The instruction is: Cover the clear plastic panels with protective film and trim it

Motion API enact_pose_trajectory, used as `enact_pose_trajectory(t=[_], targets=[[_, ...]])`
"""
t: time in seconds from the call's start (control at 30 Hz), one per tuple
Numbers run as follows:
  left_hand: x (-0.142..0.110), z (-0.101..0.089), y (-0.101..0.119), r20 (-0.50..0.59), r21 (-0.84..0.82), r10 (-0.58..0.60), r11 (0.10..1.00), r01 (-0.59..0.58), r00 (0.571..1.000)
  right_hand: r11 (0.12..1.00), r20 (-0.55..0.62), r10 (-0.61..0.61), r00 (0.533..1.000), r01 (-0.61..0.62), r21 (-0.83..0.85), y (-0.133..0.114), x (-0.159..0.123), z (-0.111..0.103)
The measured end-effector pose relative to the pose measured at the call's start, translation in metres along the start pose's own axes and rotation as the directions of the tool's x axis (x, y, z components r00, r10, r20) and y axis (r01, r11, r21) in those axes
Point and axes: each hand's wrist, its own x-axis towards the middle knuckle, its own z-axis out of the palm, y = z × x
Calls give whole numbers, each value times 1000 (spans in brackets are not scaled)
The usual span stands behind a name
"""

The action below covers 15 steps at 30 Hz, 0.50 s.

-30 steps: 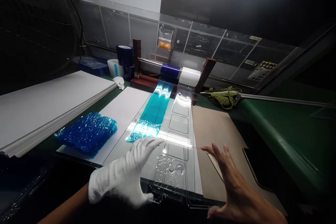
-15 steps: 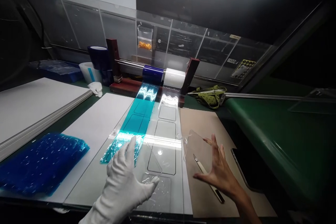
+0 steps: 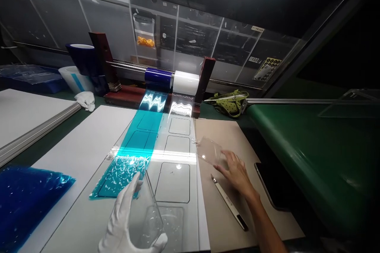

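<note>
Acrylic screen [image 3: 184, 35] behind film rolls [image 3: 158, 78]

One clear plastic sheet [image 3: 147, 216] stands steeply tilted; a second clear sheet [image 3: 209, 151], seemingly similar, lies almost flat.

We have a green bench [image 3: 297, 158] carrying everything here. On its left lies a white board [image 3: 32, 120], and beside that a white sheet [image 3: 77, 158] with a blue plastic packet [image 3: 26, 205] and a blue film strip [image 3: 133, 142] on it. To the right lies a brown card [image 3: 216, 221] with a craft knife [image 3: 228, 201] on it. Along the back we find a wooden stand [image 3: 124, 99], a crumpled white glove [image 3: 86, 101] and a green pouch [image 3: 227, 102]. A dark phone [image 3: 270, 185] lies just beside the card.
</note>
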Motion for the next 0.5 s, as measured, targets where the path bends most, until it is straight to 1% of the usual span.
enact_pose_trajectory(t=[0.07,0.1,0.17,0.23,0.3,0.33,0.37,0.43,0.5], targets=[[-3,-3,3,103,-73,-18,997,26,995,999,82,49,995,-49,-6,-8,-31,-2],[-5,-4,4,164,-100,-23,994,40,986,998,103,69,992,-70,4,-12,-43,0],[-9,-5,7,279,-131,-10,990,48,960,993,70,102,992,-106,53,-21,-61,7],[-15,-6,9,342,-127,44,992,0,939,983,13,128,992,-129,130,-28,-70,13],[-22,-9,9,363,-98,116,991,-86,924,969,5,136,991,-134,207,-37,-78,12],[-25,-11,9,366,-77,149,989,-129,919,952,17,137,990,-136,275,-43,-84,8],[-28,-13,9,367,-55,176,984,-168,913,918,41,131,991,-137,373,-51,-93,3],[-33,-18,8,388,-24,223,972,-232,894,788,119,78,990,-134,601,-73,-114,-10],[-36,-23,6,445,-18,284,951,-309,849,643,207,-43,977,-131,754,-99,-138,-22]])
